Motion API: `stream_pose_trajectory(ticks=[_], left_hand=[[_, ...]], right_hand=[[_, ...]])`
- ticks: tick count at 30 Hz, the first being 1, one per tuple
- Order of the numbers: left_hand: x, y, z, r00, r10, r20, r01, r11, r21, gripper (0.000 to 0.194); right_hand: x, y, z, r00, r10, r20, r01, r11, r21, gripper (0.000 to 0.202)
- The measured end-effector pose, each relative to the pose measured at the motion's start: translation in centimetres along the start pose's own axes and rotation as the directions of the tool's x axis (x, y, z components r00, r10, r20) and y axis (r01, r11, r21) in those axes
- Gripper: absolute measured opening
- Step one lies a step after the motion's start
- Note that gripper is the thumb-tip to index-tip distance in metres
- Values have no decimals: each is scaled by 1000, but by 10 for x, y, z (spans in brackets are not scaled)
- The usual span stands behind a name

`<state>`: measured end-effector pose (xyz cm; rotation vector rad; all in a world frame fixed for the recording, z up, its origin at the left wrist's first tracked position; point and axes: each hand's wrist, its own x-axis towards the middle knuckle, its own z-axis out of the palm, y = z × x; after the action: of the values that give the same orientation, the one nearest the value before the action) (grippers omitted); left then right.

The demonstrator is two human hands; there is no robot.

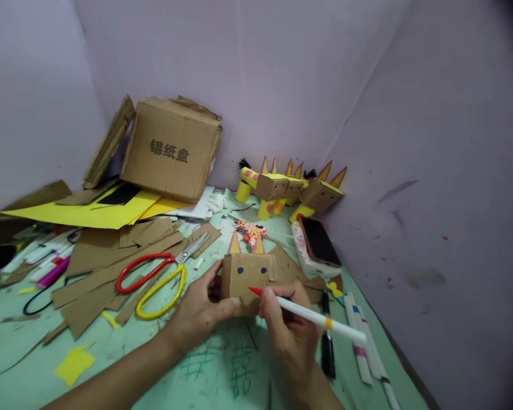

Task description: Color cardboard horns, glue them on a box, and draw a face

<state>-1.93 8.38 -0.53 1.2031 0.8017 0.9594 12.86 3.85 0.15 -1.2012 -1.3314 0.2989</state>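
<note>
My left hand (pixel 207 307) grips a small cardboard animal head (pixel 245 276) from its left side, thumb across the lower front. Two blue dot eyes are on the head's face, and two yellow horns with pink edges stick up from its top. In my right hand (pixel 293 324) is a white marker (pixel 316 315) with a red tip and an orange band. The red tip points left, at the front of the head below the eyes; whether it touches the cardboard I cannot tell. My right fingers are close against the head's lower right corner.
Scissors (pixel 180 259) with red and yellow handles lie on cardboard strips (pixel 98 279) at left. Behind stand a cardboard box (pixel 171 148), yellow sheets (pixel 89 209) and several finished cardboard animals (pixel 277 188). At right are a phone (pixel 320 242), a black pen (pixel 327 341) and white markers (pixel 359 341).
</note>
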Motion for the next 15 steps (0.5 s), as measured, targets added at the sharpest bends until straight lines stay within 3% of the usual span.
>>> stream_pose_trajectory(ticks=[6,15], left_hand=[[-1,-6,-3,1000,17,1,-17,1000,20,76],[-3,0,1,1000,-2,-10,2,1000,-12,78]], right_hand=[[1,3,5,998,13,69,-12,1000,-11,17],[2,1,2,996,-38,83,44,996,-77,19]])
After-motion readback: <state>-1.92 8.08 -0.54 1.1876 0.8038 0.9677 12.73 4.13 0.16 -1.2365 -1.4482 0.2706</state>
